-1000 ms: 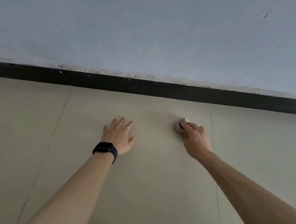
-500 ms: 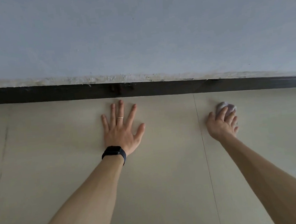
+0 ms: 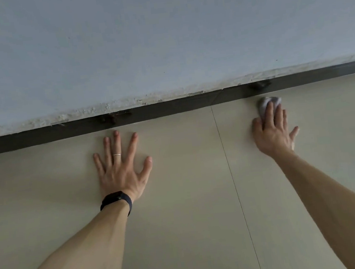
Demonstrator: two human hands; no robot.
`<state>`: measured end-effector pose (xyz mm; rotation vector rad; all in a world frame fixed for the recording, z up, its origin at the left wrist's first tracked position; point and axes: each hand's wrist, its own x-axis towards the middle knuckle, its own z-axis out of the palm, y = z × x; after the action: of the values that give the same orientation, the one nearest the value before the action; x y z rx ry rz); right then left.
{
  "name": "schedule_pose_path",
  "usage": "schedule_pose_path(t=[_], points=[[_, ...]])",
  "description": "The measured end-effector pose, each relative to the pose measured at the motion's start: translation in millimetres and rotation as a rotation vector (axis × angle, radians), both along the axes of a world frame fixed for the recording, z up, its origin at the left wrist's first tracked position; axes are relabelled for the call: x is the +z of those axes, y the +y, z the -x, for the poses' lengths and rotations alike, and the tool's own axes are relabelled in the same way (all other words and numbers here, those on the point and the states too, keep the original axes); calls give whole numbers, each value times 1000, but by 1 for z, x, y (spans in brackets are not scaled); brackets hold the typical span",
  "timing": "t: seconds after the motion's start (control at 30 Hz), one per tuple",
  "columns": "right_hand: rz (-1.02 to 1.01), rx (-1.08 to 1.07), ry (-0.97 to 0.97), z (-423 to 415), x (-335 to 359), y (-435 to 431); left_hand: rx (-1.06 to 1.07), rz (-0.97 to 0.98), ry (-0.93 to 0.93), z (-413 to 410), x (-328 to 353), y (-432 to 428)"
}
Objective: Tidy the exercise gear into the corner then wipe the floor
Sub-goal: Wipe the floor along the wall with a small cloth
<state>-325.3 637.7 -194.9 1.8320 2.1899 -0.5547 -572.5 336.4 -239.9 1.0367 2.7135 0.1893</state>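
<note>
- A small crumpled wad of cloth [image 3: 270, 102], pale grey-white and soft-looking, is lying on the floor right against the foot of the skirting board, towards the board's right end.
- The right hand [image 3: 275, 131] is pressing the wad down, palm down. Its fingers are lying fairly straight over the top of the wad rather than clenched round it, and the little finger is sticking out to the side. This looks like the wiping part of the task, with the wad being worked into the edge where dirt tends to gather.
- The floor [image 3: 193, 231] is showing as large, smooth, beige tiles with a dull sheen. A thin grout line [image 3: 231, 172] is running away from the skirting board, between the two hands.
- The left hand [image 3: 121, 168] is lying flat and released on the tile just short of the skirting board, fingers spread wide and grasping nothing. It is probably bracing the person's weight while they are leaning forward.
- A thin ring [image 3: 116, 154] is sitting on one left finger, and a dark watch [image 3: 116, 203] is wrapping the wrist.
- The skirting board [image 3: 169, 109] is a flat dark strip with scuffed patches.
- Above it, a pale blue-grey wall [image 3: 162, 37] is flaking along its bottom edge.
- No exercise gear is showing.
</note>
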Motion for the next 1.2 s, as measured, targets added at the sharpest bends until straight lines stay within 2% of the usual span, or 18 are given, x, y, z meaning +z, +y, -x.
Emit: schedule_pose_path(t=[0.07, 0.13, 0.2, 0.33, 0.4, 0.47, 0.5, 0.6, 0.63, 0.67, 0.7, 0.77, 0.87, 0.93, 1.0, 1.03, 1.1, 1.2], points=[[63, -152, -19, -4, 5, 11, 7, 21, 2, -1, -2, 0], [76, -104, 9, 2, 6, -10, 19, 28, -1, -2, -3, -1], [54, 80, 47, 3, 2, -57, 21, 26, -9, -5, -3, 1], [26, 617, 148, -12, -1, -171, 6, 17, -27, -5, 3, 2], [35, 749, 173, -37, -1, -175, -6, 21, -29, -3, 5, 3], [-5, 641, 141, -73, -1, -155, -14, 19, -29, -1, 7, 4], [-40, 464, 122, -94, -2, -144, -16, 10, -25, -1, 7, 4], [9, -341, 80, -139, 2, -111, -22, -2, -20, -3, 5, 2], [46, -531, 82, -142, 5, -106, -20, 4, -22, -2, 4, 1], [74, -632, 85, -139, 6, -107, -20, 14, -27, -2, 3, 1], [97, -647, 95, -130, 8, -113, -22, 28, -37, -2, 2, 2], [93, -480, 120, -108, 4, -144, -48, 65, -59, -3, 2, 3], [36, 85, 164, -70, 1, -233, -68, 132, -74, -5, 9, 3], [67, 456, 224, -62, 0, -287, -115, 167, -66, -10, 18, 1], [88, 638, 243, -76, -2, -303, -263, 142, -66, -27, 31, 3], [81, 637, 234, -88, -1, -297, -371, 144, -75, -41, 38, 7], [38, 454, 179, -117, 4, -273, -590, 191, -99, -80, 42, 19], [12, -125, 88, -168, 12, -219, -669, 253, -151, -134, 36, 32]])
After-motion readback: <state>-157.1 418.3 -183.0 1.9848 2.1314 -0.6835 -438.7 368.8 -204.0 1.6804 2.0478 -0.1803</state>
